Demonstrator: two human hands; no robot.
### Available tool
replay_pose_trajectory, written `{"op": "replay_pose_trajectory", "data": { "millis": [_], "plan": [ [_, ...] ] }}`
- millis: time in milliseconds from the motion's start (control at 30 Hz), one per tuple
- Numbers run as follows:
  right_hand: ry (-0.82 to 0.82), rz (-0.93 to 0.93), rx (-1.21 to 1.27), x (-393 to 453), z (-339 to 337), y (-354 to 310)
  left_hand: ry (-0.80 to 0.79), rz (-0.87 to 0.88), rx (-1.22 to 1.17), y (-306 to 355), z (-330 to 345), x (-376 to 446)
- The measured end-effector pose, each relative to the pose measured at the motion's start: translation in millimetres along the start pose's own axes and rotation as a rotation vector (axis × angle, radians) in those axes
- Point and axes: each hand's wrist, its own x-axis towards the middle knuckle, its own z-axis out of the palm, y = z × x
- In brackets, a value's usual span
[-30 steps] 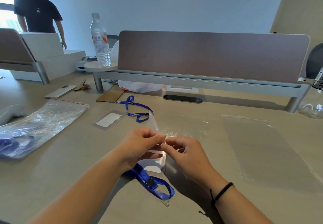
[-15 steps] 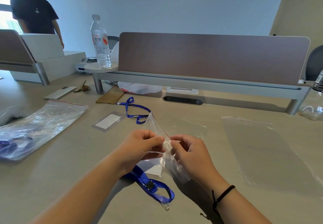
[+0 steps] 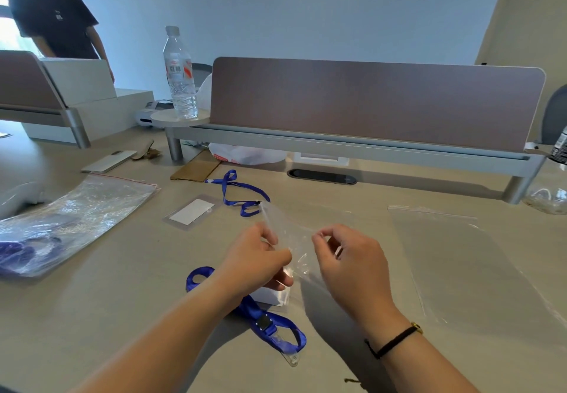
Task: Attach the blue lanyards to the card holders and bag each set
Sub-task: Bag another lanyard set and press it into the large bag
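Clear bag (image 3: 294,239) pinched between both hands' fingers (image 3: 319,236).

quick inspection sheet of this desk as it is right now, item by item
Surface: beige desk, a cable port at the back.
Job's things: small clear bag held above the desk; blue lanyard with card holder beneath the hands; second lanyard and loose card holder further back; empty zip bags right; filled bag left.
Clutter: water bottle, cardboard piece.
Grippers: left hand and right hand both pinch the bag.
Cables: nothing seen.
Surroundings: desk divider; a person standing far left.
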Motion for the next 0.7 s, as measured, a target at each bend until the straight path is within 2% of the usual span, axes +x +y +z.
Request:
{"op": "replay_pose_trajectory", "data": {
  "millis": [200, 367, 467, 600, 700],
  "plan": [
    [0.115, 0.028, 0.044, 11.3, -12.9, 10.2, -0.004, -0.039, 0.013, -2.9, -3.2, 2.2],
    [0.243, 0.129, 0.153, 20.3, -27.6, 19.9, 0.05, -0.036, 0.084, -9.6, -10.4, 4.1],
    [0.208, 0.063, 0.212, 17.3, -25.6, 13.6, 0.105, 0.008, 0.128, -12.1, -11.5, 5.1],
    [0.153, -0.103, 0.181, 9.9, -19.1, 2.8, 0.179, 0.106, 0.238, -13.8, -8.1, 8.4],
    [0.133, -0.156, 0.171, 4.5, -14.0, -1.5, 0.194, 0.186, 0.323, -12.7, -3.1, 9.2]
  ]
}}
